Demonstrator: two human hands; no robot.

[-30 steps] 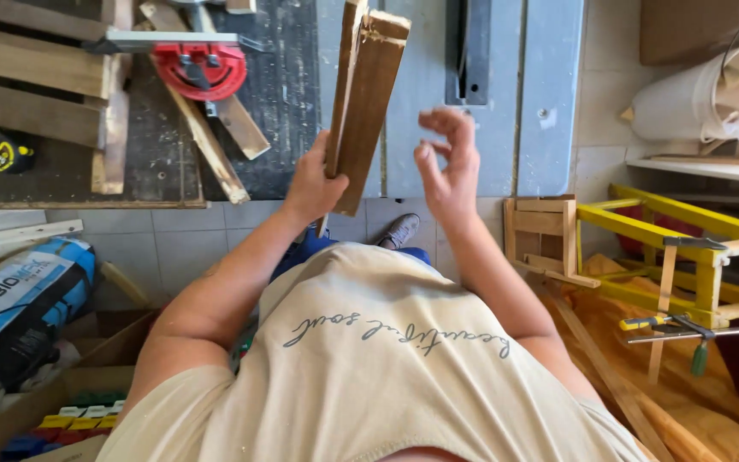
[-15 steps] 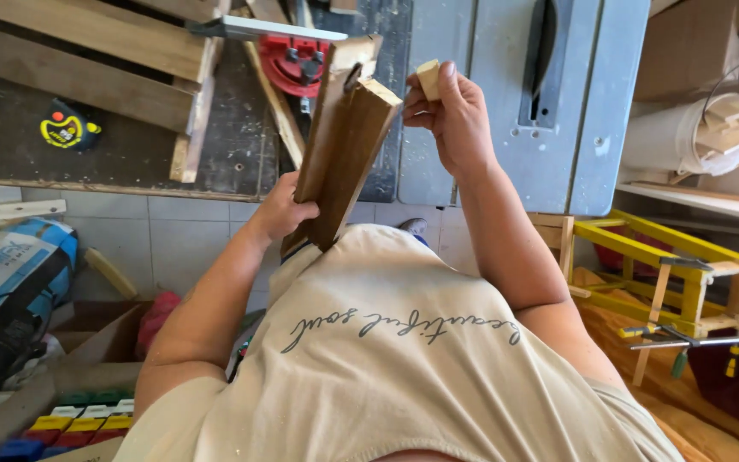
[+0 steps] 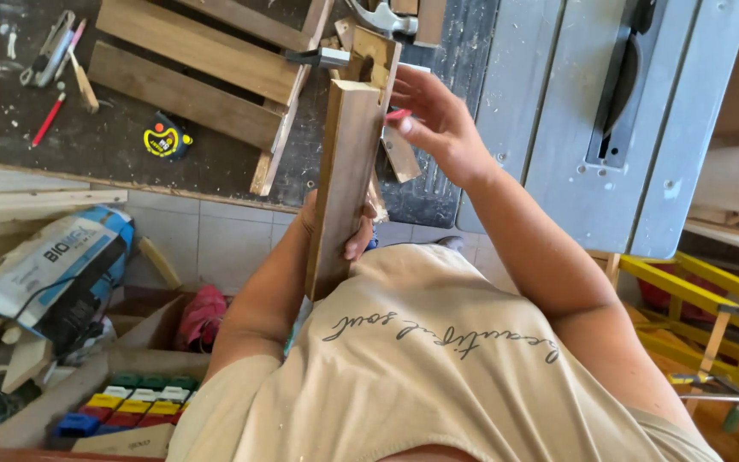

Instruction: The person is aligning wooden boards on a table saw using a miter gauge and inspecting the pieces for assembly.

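head-worn view, looking steeply down, close

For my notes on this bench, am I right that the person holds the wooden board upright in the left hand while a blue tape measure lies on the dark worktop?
Not quite: the tape measure is yellow and black, not blue. The head view shows it lying on the dark worktop. The rest stands: the left hand holds the wooden board upright.

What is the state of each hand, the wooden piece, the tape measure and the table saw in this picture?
left hand: gripping the wooden piece near its lower part.
right hand: fingers bent, touching the top part of the piece.
wooden piece: held upright, lifted off the bench.
tape measure: lying on the dark workbench, untouched.
table saw: nobody touches it.
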